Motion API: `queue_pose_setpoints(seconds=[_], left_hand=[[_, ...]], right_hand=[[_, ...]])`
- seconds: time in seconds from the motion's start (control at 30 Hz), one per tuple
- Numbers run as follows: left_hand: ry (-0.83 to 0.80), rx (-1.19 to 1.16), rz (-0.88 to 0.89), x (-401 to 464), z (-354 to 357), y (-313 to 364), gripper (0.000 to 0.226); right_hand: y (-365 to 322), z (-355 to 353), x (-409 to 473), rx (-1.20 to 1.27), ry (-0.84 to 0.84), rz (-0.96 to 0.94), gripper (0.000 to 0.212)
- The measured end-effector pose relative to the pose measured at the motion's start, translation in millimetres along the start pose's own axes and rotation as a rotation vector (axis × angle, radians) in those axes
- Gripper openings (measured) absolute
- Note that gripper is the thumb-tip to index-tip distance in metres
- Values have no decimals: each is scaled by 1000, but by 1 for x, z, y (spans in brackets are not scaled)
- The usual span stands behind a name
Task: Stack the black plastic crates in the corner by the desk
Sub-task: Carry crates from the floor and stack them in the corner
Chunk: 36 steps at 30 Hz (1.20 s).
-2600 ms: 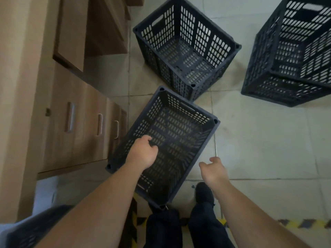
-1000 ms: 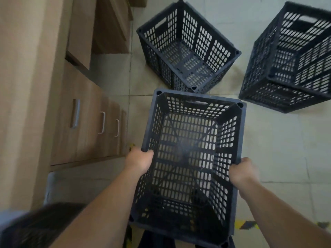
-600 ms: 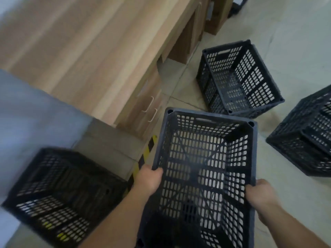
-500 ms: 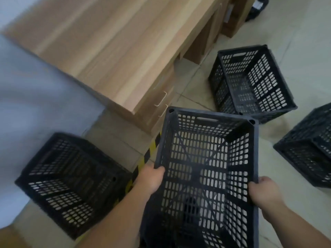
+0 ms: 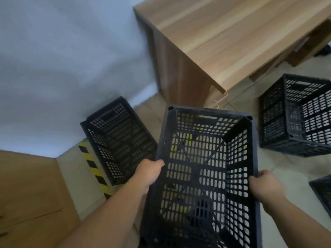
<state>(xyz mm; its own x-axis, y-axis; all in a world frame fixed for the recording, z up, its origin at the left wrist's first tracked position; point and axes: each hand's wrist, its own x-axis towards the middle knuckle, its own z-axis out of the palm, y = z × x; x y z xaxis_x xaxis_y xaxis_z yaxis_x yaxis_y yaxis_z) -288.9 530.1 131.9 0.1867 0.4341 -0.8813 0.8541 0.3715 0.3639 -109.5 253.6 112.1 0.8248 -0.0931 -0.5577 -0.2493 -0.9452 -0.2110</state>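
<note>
I hold a black slotted plastic crate (image 5: 206, 158) off the floor in front of me, open side up. My left hand (image 5: 149, 173) grips its left rim and my right hand (image 5: 263, 185) grips its right rim. Another black crate (image 5: 118, 138) stands on the floor in the corner, against the pale wall and left of the wooden desk (image 5: 223, 38). A third black crate (image 5: 295, 115) sits on the floor at the right, and the edge of one more crate (image 5: 322, 192) shows at the far right.
A yellow-and-black striped tape line (image 5: 95, 169) runs on the floor beside the corner crate. A brown wooden surface (image 5: 26, 194) fills the lower left. The desk's drawer handles (image 5: 221, 99) show just beyond the held crate. The floor is pale tile (image 5: 286, 167).
I picked the crate up from the floor with both hands and turned left. The view swung from the desk drawers toward the wall corner, where the standing crate now shows fully.
</note>
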Motion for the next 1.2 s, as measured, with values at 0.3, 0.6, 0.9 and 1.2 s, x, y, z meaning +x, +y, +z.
queue_pose_setpoints(seconds=[0.3,0.6,0.9,1.2], left_hand=[[156,-193,-93,-25,-129,-51,52],[271,-369,-133,-31,-222,-70,26],[357,-469,-166,10,-274,-55,26],[405,-572,-198,62,-305,-44,24]], right_hand=[[-109,34,-76,-56,-99,-179,8],[-241,51,-113,-182,-191,-471,15],[-366,74,-92,-246,-249,-656,28],[-451,121,-73,-278,-281,-776,26]])
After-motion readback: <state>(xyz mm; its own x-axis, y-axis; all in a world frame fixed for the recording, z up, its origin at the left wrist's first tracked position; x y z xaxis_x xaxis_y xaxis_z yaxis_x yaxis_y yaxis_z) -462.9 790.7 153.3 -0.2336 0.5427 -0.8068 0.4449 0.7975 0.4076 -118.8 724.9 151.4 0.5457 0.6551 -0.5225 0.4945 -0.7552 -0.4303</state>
